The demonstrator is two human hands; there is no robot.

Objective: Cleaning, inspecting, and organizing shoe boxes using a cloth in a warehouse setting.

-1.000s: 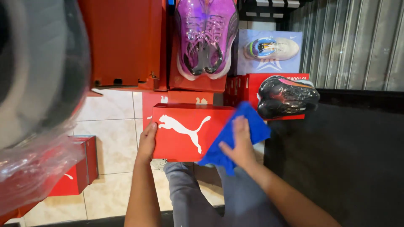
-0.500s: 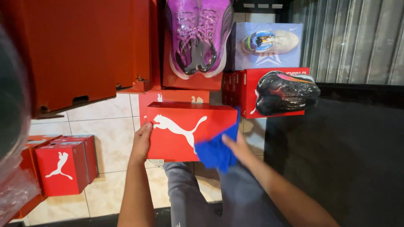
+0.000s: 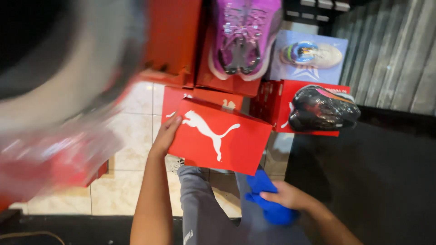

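A shoe shop: stacked red shoeboxes [image 3: 218, 136] with wrapped display sneakers [image 3: 322, 109] on top.

Red shoe boxes [image 3: 297, 102] stand on tiled floor [image 3: 136, 131].
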